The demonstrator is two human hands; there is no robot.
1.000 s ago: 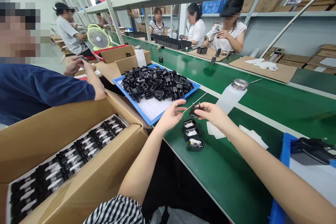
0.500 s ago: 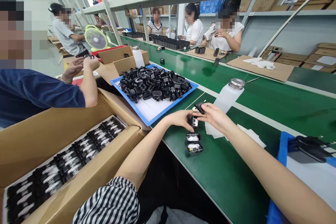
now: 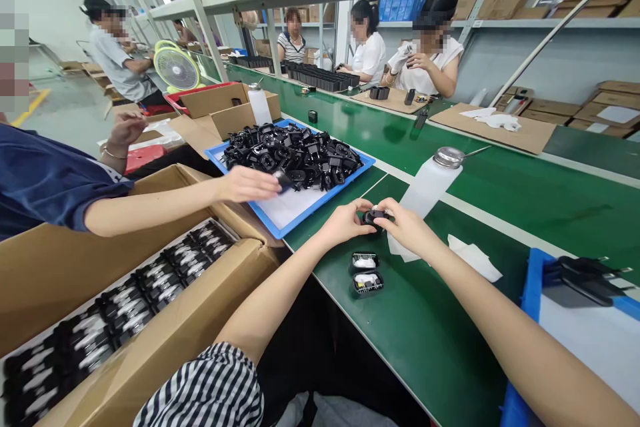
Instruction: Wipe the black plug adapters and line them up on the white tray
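Note:
My left hand (image 3: 345,223) and my right hand (image 3: 407,227) meet above the green belt, both closed on one small black plug housing (image 3: 374,217) held between their fingertips. Just below them two open black housings (image 3: 365,272) with white insides lie on the belt. Beyond my hands a blue tray (image 3: 280,220) carries a heap of black plug parts (image 3: 295,153). A co-worker's hand (image 3: 247,183) in a dark blue sleeve reaches over that tray, holding a black part.
A white squeeze bottle (image 3: 425,190) and white wipes (image 3: 473,257) lie right of my hands. An open cardboard box (image 3: 150,320) with rows of black parts stands at the left. Another blue tray (image 3: 575,320) sits at the right. Several people work across the belt.
My hands have come together on the black housing, where before each held its own piece. The co-worker's arm has stretched out over the blue tray. Three housings lay on the belt; now two do.

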